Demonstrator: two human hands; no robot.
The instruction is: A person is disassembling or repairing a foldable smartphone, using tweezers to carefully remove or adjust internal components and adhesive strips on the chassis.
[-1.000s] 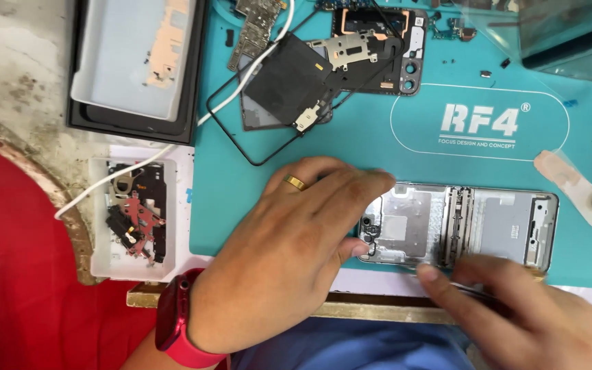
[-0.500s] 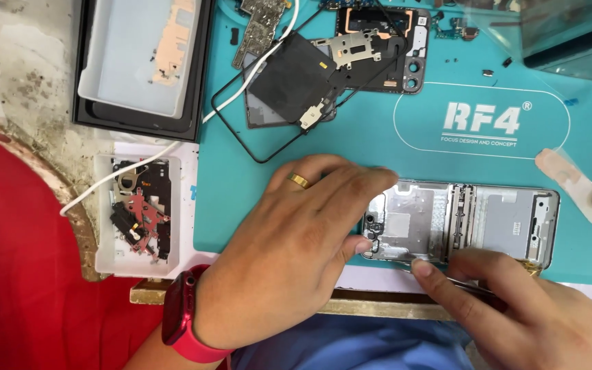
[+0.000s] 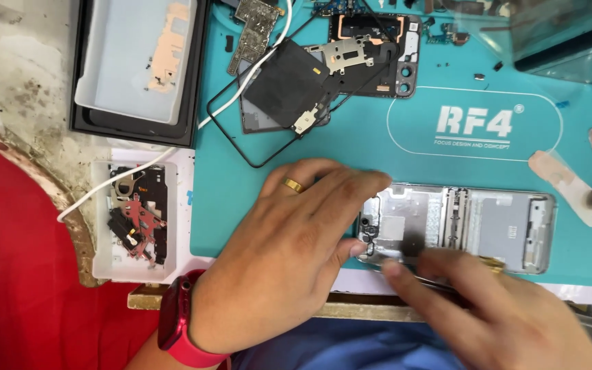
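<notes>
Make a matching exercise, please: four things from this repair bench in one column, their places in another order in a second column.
1. gold ring
2. red wrist band
3. silver opened phone frame
4. white tray of small parts

a. left wrist
b. left of the teal mat
c. left hand finger
d. on the mat, under both hands

Pairs: 1-c, 2-a, 3-d, 4-b
</notes>
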